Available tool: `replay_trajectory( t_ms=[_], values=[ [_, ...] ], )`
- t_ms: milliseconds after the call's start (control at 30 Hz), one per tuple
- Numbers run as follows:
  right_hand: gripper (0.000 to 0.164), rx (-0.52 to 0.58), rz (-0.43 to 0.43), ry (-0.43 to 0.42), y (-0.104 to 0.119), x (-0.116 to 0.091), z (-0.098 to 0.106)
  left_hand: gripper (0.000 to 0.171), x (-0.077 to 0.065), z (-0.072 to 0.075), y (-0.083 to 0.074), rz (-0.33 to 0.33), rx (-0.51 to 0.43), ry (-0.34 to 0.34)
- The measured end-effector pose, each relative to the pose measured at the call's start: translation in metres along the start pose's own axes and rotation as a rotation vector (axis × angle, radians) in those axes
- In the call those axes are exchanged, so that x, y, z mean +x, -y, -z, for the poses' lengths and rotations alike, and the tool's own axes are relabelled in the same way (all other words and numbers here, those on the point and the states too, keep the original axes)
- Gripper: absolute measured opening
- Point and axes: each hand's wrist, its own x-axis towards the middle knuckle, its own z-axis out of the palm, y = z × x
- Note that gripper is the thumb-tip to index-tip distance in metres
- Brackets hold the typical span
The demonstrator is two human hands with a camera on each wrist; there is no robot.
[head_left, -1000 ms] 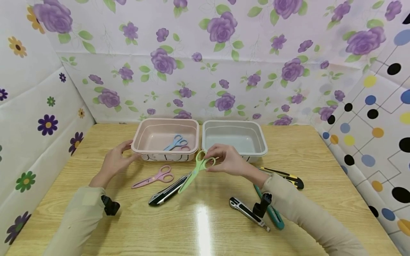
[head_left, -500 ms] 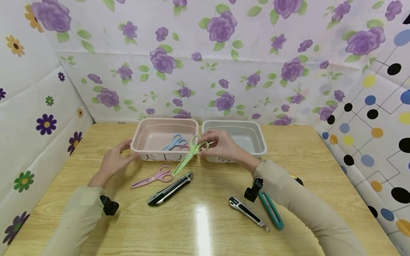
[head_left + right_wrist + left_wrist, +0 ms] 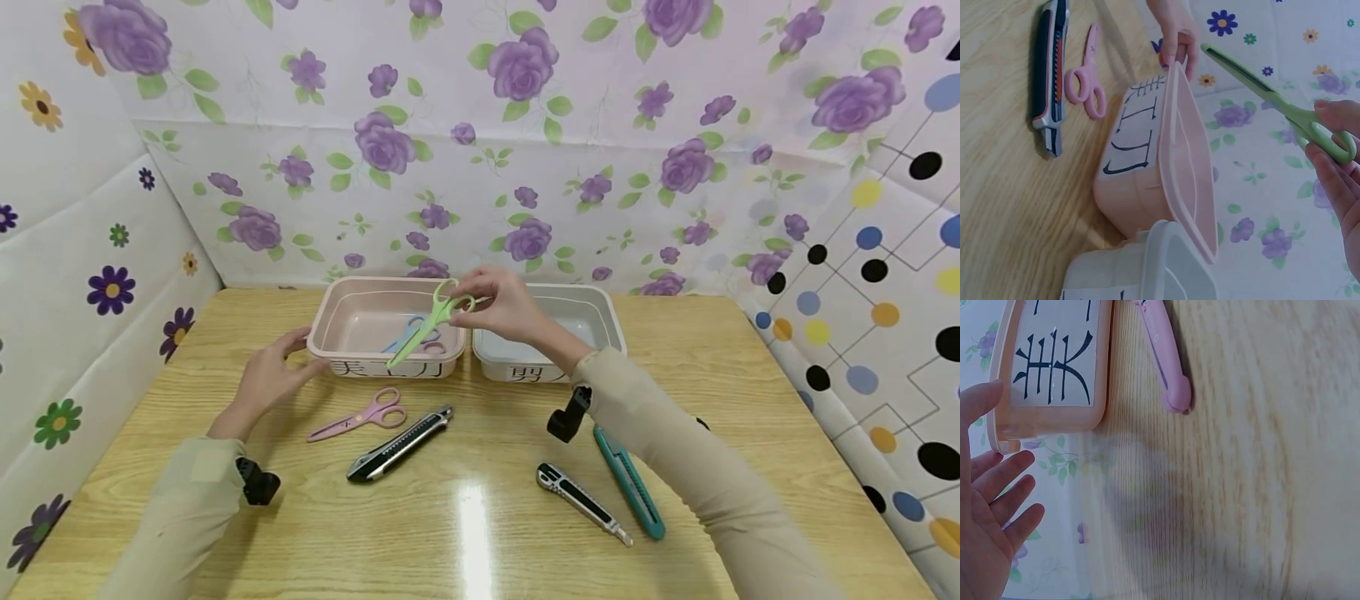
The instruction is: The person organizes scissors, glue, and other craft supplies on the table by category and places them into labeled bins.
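My right hand [image 3: 498,304] pinches green scissors [image 3: 437,315] by the handle loops, blades slanting down to the left. In the head view they overlap the right part of the pink bin [image 3: 352,358]; the right wrist view shows the scissors [image 3: 1285,107] raised beside the bin's rim [image 3: 1175,125]. My left hand [image 3: 270,379] holds the bin's left corner, thumb at the rim and index finger round behind it, the other fingers [image 3: 1022,525] spread loosely. Inside the bin lie blue scissors [image 3: 396,342] and a pink handle loop [image 3: 435,347], partly hidden.
A grey bin [image 3: 570,288] stands right of the pink one. On the wooden table lie pink scissors [image 3: 367,414], a black utility knife [image 3: 401,446], a silver-black one [image 3: 581,502] and a teal one [image 3: 630,483]. Another knife's black end [image 3: 702,423] shows beyond my right sleeve.
My right hand has carried the green scissors up and left, from in front of the bins to over the pink bin. My left hand has stayed at the bin's corner.
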Motion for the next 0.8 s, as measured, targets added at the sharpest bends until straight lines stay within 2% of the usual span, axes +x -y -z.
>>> replay_trajectory(
  t_ms=[200,300,500,600,800],
  values=[
    [0.027,-0.052,-0.034,-0.077,-0.028,0.022,-0.001,0.074,0.001,-0.001,0.002,-0.004,-0.004,-0.001],
    [0.028,-0.057,-0.043,-0.112,-0.034,0.029,-0.002,0.074,0.002,-0.001,0.002,-0.001,-0.008,-0.001],
    [0.029,-0.002,-0.079,-0.159,-0.036,0.035,-0.006,0.073,0.001,-0.004,0.002,0.005,-0.020,-0.001],
    [0.029,-0.009,-0.097,-0.188,-0.038,0.037,-0.009,0.073,0.001,-0.004,0.002,-0.001,-0.023,0.000],
    [0.027,-0.049,-0.146,-0.228,-0.061,0.047,-0.017,0.073,0.001,-0.002,0.003,-0.001,-0.025,-0.004]
  ],
)
